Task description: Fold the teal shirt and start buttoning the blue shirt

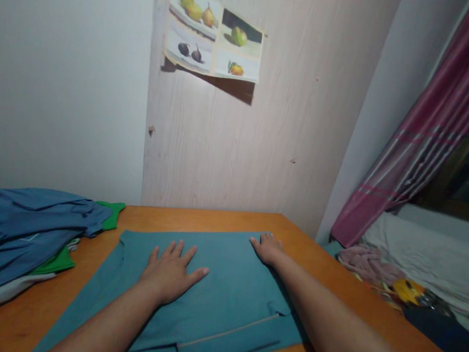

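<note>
A teal fabric garment or cloth (228,286) lies on an orange-brown wooden tabletop (88,272), largely flat, with a folded band across its near right part and a thin pale line running along that band. Small creases show near its right edge and far left corner.

The person's left hand (173,275) rests palm down on the left half of the cloth, its fingers well spread and the thumb pointing right; it has hold of nothing. The right hand (269,249) lies at the far right corner of the cloth, palm down, thumb stretched out to the left and the fingers somewhat apart; whether the fingertips pinch the edge, one cannot tell.

On the left of the table sits a heap of clothes: a slate-blue garment (27,217) over bright green fabric (110,216) and whitish fabric (7,292). The blue one bears a small pale mark, too blurred to read as a logo or lettering.

On the pale wood-grain wall panel (227,164) hangs a paper sheet of four painted fruit studies (215,33), its lower edge standing off the panel. To the right hangs a magenta curtain (407,143) with pale stripes, above white bedding (418,249) and a yellow object (408,290) whose details are blurred.
</note>
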`<action>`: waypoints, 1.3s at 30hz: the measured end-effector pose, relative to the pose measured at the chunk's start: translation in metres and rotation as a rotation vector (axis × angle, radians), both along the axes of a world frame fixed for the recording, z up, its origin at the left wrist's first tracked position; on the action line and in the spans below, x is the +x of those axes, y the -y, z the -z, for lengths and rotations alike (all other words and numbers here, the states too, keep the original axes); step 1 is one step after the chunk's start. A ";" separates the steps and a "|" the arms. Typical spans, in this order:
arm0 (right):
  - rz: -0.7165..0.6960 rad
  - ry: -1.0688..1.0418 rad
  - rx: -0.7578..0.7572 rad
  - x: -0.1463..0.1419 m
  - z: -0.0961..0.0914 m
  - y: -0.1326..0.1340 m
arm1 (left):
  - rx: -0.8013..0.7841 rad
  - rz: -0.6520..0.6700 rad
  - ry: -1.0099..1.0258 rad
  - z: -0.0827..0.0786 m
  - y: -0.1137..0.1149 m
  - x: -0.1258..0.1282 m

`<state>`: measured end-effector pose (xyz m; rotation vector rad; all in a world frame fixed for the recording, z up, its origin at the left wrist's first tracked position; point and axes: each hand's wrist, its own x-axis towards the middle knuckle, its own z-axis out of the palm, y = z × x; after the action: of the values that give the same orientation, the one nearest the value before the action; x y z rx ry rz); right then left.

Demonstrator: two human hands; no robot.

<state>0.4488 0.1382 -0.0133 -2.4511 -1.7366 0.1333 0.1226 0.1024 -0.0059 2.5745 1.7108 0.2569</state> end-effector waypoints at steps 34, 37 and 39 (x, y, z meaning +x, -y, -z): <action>-0.058 -0.049 0.030 0.034 -0.018 0.082 | -0.001 0.026 -0.025 0.003 -0.012 -0.001; -0.064 -0.059 0.060 0.028 -0.025 0.087 | -0.008 0.028 -0.032 0.002 -0.012 -0.001; -0.113 -0.062 0.065 0.017 -0.022 0.094 | -0.010 0.026 -0.035 0.002 -0.012 -0.001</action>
<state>0.4657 0.0442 0.0091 -2.2790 -1.8233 0.1598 0.1220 0.1144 -0.0078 2.6077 1.6831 0.2030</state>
